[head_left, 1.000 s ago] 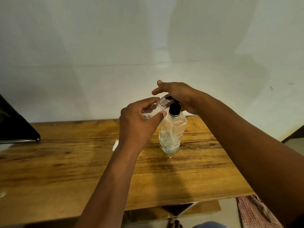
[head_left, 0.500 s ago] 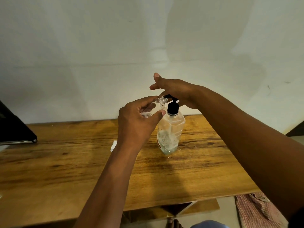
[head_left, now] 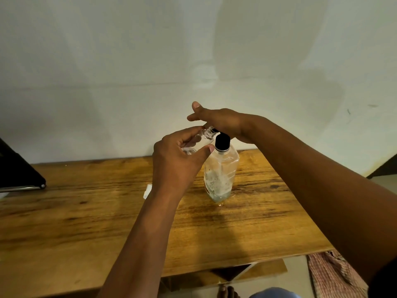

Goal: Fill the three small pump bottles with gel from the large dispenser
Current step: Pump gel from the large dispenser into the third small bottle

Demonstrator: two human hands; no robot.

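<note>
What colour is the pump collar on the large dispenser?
Black, seen in the head view: the pump collar sits atop the clear large dispenser.

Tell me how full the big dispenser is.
Roughly a third full: foamy gel sits low in the clear dispenser, with the body above it see-through. The exact level is unclear.

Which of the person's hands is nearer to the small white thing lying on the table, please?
Left. The left hand is raised just above and right of the white thing, its wrist passing beside it; the right hand is farther away, over the dispenser pump.
</note>
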